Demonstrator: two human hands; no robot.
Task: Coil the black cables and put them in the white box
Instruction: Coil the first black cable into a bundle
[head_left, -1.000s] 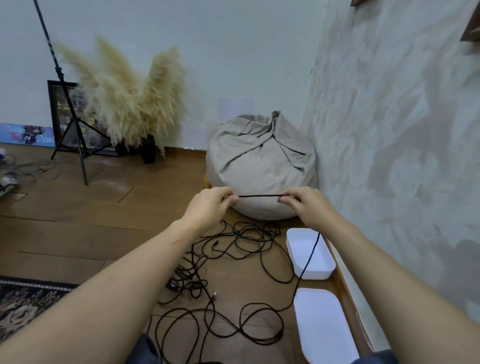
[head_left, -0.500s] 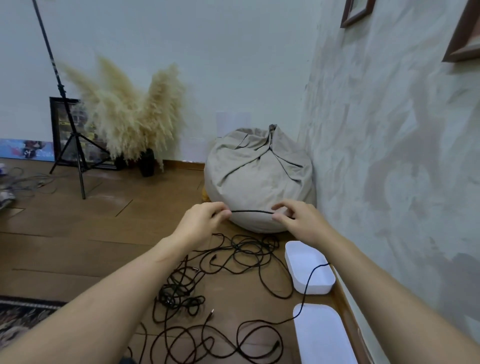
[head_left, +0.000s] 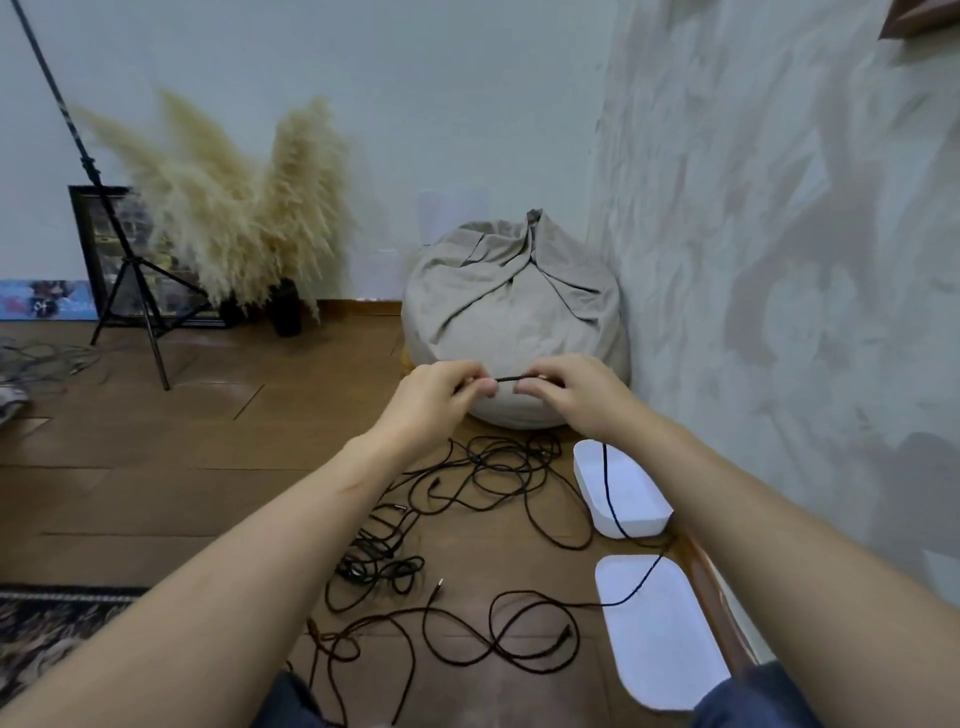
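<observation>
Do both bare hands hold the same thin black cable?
Yes, the left hand and the right hand pinch a short stretch of one thin black cable between them.

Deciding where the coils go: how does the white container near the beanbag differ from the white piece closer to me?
The white box has raised walls and an open hollow; the white piece looks flat, like a lid. The white box sits farther off, by the beanbag; the white piece lies nearer the person. Both are white, round-cornered, on the floor along the wall, and the black cable crosses each.
</observation>
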